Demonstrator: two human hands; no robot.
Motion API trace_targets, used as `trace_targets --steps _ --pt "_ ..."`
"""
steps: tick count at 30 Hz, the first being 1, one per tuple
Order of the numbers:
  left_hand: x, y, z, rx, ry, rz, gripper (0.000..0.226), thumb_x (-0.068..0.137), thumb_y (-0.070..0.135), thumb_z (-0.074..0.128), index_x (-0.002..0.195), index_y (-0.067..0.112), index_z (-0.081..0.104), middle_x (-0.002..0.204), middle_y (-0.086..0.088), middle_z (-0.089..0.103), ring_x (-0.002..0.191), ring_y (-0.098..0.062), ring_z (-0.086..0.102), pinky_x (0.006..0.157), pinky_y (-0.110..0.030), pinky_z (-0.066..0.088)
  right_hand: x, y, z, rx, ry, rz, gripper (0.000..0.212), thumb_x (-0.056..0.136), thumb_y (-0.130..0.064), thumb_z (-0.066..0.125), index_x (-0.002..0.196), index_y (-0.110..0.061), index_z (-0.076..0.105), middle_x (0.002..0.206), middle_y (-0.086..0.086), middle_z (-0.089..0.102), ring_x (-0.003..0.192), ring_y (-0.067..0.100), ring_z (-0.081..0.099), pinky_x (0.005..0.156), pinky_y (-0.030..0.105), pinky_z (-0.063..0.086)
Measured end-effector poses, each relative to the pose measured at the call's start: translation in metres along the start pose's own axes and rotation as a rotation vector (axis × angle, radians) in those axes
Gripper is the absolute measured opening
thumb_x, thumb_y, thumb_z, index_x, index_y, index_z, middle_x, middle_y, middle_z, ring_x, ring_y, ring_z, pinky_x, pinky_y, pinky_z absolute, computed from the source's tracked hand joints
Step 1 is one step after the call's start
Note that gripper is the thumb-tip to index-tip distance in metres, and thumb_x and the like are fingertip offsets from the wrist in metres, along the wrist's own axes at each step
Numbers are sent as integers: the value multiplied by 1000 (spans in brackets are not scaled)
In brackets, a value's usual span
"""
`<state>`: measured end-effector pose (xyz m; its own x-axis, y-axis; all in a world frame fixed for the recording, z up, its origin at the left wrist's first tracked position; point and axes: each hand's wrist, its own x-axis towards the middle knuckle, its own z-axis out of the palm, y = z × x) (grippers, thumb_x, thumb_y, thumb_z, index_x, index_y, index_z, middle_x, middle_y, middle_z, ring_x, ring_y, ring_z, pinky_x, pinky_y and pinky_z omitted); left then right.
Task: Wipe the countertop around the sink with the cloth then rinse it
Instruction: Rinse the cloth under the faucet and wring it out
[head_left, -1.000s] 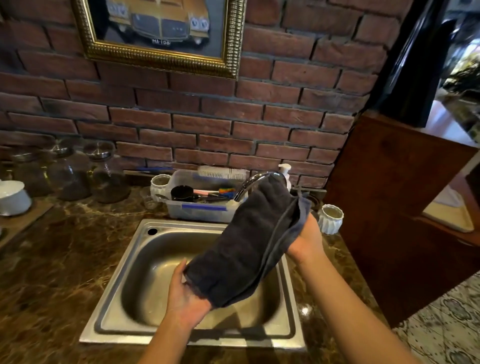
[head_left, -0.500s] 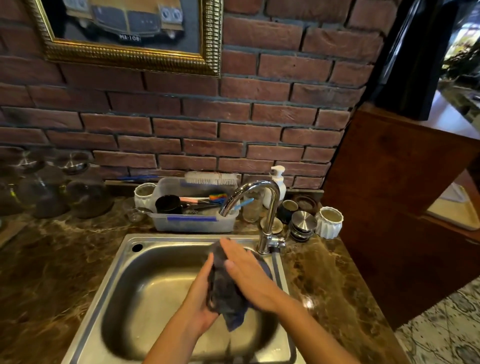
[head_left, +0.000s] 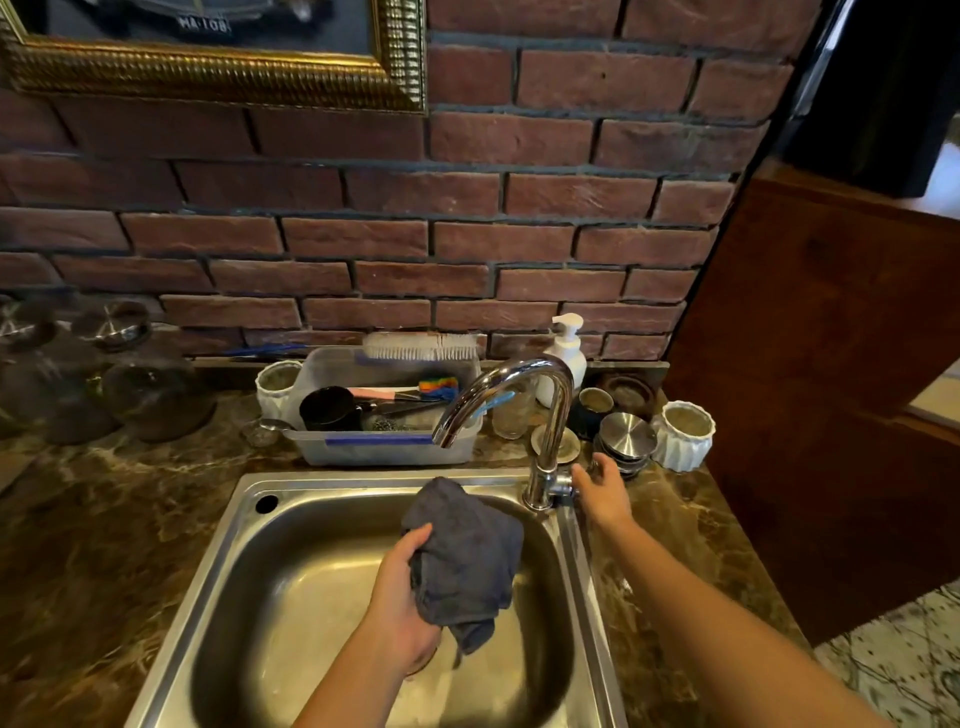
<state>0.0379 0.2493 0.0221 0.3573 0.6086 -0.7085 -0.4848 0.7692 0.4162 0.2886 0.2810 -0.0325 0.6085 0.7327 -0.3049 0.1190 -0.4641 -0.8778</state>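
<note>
A dark grey cloth (head_left: 465, 558) hangs bunched over the steel sink (head_left: 218, 566), below the spout of the chrome tap (head_left: 545, 415). My left hand (head_left: 402, 603) grips the cloth from its left side, thumb over the top. My right hand (head_left: 600, 491) reaches to the tap's base, fingers curled round the handle on its right side. No water runs from the spout. Dark marble countertop (head_left: 104, 525) surrounds the sink.
Behind the sink stands a clear plastic tub (head_left: 384, 447) of utensils with a brush on its rim. A soap pump bottle (head_left: 566, 358), small cups, steel lids (head_left: 626, 439) and a white ribbed pot (head_left: 683, 434) crowd the back right. Glass jars (head_left: 150, 389) stand left. A wooden panel (head_left: 831, 364) bounds the right.
The cloth went from spread between both hands to bunched in my left hand. My right hand let go of it and moved right to the tap handle.
</note>
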Motion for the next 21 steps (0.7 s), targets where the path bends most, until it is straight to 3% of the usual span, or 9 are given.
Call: trace_targets --steps 4,7,14,21 --pt "11 10 10 32 29 16 23 87 23 63 103 7 67 94 -18 73 100 -38 64 76 -42 51 21 1 -3 -194 69 -3 30 100 -24 49 126 -10 56 121 14 61 109 30 57 90 39 44" --pt "22 17 19 57 46 16 22 94 25 58 98 4 65 101 -16 69 101 -31 63 81 -40 48 31 5 -3 -297 96 0 26 101 -23 46 119 -11 61 114 15 64 103 31 59 87 42 48" --pt "34 33 19 114 54 51 27 93 27 60 112 7 65 110 -19 70 106 -36 65 81 -42 52 40 8 -1 -280 152 40 28 102 -21 43 115 -11 65 110 16 66 99 31 60 80 38 46" --pt "29 38 20 56 23 38 27 92 24 61 112 7 64 106 -18 71 100 -36 66 78 -43 53 42 8 1 -221 180 90 26 101 -16 44 110 -11 67 114 17 65 105 34 58 88 40 46"
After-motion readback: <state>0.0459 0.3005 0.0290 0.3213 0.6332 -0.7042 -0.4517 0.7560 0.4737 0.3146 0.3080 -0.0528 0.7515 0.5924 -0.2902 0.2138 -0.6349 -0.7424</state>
